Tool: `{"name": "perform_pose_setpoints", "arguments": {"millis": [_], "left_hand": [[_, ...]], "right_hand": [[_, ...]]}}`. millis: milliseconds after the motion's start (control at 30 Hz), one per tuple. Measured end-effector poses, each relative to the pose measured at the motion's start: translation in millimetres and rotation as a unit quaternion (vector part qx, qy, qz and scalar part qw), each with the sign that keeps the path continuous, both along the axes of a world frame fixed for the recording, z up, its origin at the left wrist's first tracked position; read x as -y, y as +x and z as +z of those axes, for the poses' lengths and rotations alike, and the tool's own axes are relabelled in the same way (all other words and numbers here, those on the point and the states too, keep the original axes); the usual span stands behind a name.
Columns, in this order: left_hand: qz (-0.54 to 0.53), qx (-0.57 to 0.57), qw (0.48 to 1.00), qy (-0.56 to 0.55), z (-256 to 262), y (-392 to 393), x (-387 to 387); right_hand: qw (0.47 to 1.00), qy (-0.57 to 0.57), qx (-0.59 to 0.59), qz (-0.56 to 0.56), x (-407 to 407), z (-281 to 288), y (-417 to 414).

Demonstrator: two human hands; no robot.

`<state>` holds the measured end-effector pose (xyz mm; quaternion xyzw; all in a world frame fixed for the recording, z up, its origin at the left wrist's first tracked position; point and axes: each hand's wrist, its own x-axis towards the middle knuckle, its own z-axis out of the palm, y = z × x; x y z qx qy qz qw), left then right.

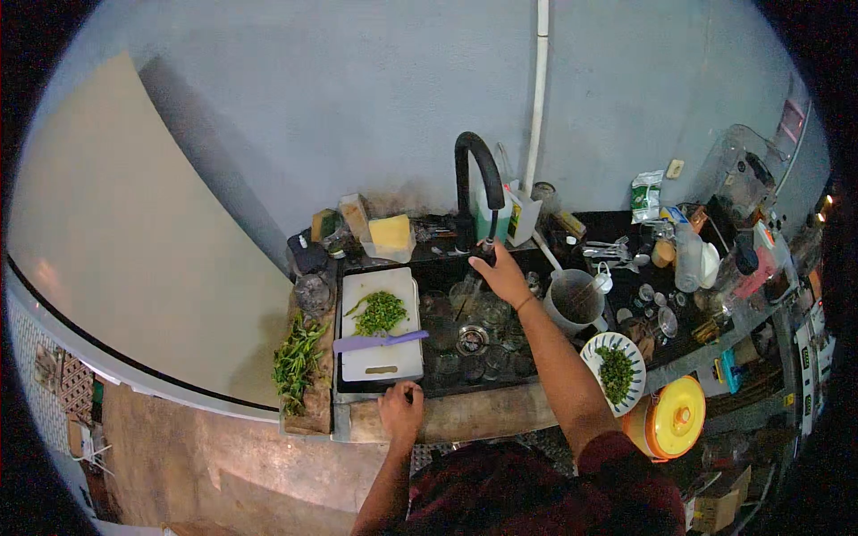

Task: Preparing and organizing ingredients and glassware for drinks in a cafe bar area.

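Observation:
My right hand (pixel 504 271) grips the black pull-out spray head (pixel 484 253) of the kitchen faucet (pixel 477 161), with its thin hose drawn out below the spout. What looks like a water stream falls from it over the black sink (pixel 442 365), where glassware lies around the drain (pixel 472 340). My left hand (pixel 401 407) is loosely curled at the counter's front edge, below a white cutting board (pixel 395 355); whether it holds anything is unclear. On that board lie chopped greens (pixel 382 313) and a purple knife (pixel 379 341).
Leafy stems (pixel 297 365) lie left of the board. Right of the sink are a white handled pot (pixel 574 301), a striped plate (pixel 633 396) of chopped greens and cutlery (pixel 613 251). A yellow-lidded container (pixel 677 417) stands lower right. Bottles (pixel 484 211) stand behind the faucet.

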<state>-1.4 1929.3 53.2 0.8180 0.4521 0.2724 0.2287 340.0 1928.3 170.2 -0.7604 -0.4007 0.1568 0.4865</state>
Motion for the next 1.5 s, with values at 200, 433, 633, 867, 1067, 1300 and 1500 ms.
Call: {"name": "perform_pose_setpoints", "arguments": {"millis": [200, 433, 633, 867, 1067, 1300, 1500], "left_hand": [[-0.036, 0.242, 0.937, -0.249, 30, -3, 2], [-0.045, 0.375, 0.892, -0.249, 47, 25, -62], [-0.087, 0.362, 0.928, -0.036, 104, 63, -178], [-0.106, 0.271, 0.957, 0.022, 79, 137, -303], [-0.155, 0.043, 0.972, 0.173, 56, 190, -316], [-0.095, 0.104, 0.977, 0.158, 52, 172, -301], [-0.005, 0.352, 0.936, -0.001, 70, 133, -251]], "right_hand": [[0.998, 0.043, 0.041, -0.030, 25, 0, -8], [0.980, 0.081, 0.151, -0.098, -31, -23, -8], [0.990, 0.129, 0.014, -0.063, -87, 19, -16], [0.973, 0.221, -0.060, -0.034, -112, 23, -37], [0.966, 0.254, -0.037, -0.022, -119, 16, -26], [0.983, 0.184, -0.020, -0.018, -117, 28, -40], [0.991, 0.125, -0.042, -0.010, -101, 42, -35]]}}
